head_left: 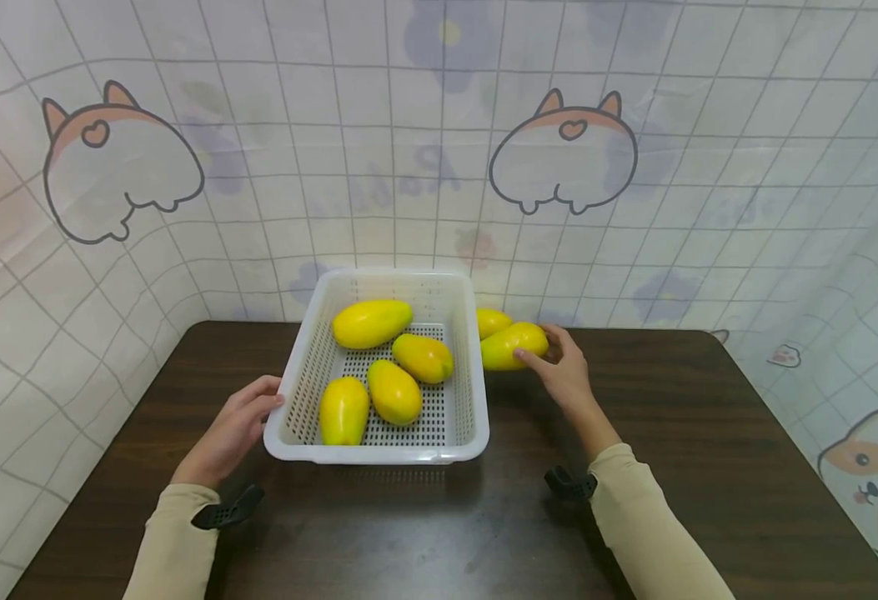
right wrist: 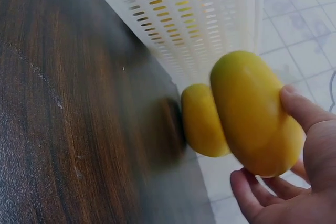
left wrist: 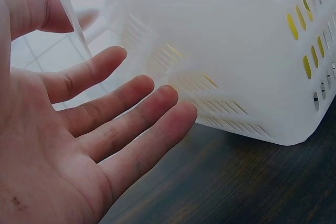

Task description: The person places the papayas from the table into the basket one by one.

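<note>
My right hand [head_left: 568, 372] holds a yellow mango [right wrist: 255, 114] between thumb and fingers, just right of the white plastic basket [head_left: 380, 454]. Another mango [right wrist: 202, 121] lies behind it on the table, beside the basket wall and partly hidden. Inside the basket are several yellow mangoes [head_left: 373, 323], some with an orange tinge. At the basket's left rim is my left hand [head_left: 238, 427], thumb over the edge. Its other fingers [left wrist: 152, 135] stretch out, spread and nearly straight, along the outer wall in the left wrist view.
The dark wooden table [head_left: 408, 533] carries the basket near its back edge. Behind it hangs a white gridded curtain [head_left: 378, 167] with cartoon animals, which also runs along both sides. Black bands [head_left: 569, 483] sit at both wrists.
</note>
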Demonstrator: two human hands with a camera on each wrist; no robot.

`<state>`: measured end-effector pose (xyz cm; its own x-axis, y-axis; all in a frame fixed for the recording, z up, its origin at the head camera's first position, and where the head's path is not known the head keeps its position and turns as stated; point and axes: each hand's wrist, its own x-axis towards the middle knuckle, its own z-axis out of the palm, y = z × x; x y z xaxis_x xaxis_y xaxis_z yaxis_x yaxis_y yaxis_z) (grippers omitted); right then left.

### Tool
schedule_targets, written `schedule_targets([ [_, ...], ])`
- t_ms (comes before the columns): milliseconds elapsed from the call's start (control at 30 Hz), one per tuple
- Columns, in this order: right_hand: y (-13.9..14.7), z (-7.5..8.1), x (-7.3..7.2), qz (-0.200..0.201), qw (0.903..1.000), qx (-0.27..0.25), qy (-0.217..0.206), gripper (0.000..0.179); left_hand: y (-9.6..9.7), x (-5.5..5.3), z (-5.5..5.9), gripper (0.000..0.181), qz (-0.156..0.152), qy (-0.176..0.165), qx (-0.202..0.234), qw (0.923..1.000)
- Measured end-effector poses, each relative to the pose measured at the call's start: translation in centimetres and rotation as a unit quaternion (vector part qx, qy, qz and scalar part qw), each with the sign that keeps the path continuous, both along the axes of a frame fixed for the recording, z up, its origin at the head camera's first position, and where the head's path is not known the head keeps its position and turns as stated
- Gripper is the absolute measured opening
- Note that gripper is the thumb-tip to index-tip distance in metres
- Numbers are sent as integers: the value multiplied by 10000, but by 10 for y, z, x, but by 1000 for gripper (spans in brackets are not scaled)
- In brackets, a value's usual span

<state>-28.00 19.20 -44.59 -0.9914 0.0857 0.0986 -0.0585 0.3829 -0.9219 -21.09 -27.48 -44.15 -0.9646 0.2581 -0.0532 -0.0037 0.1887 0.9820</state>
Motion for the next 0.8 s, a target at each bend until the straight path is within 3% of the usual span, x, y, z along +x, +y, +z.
schedule_targets([
  [267, -1, 4, 0, -168, 9981, -373, 456, 70, 1, 0, 2, 41, 18, -52, -40, 10000],
  [567, 0, 10, 3, -264, 9977, -422, 455, 68, 2, -1, 2, 42, -18, -35, -46, 10000],
  [800, -5, 15, 6, -192, 9956, -755, 525, 66, -1, 0, -1, 37, -44, -55, 72, 9999],
])
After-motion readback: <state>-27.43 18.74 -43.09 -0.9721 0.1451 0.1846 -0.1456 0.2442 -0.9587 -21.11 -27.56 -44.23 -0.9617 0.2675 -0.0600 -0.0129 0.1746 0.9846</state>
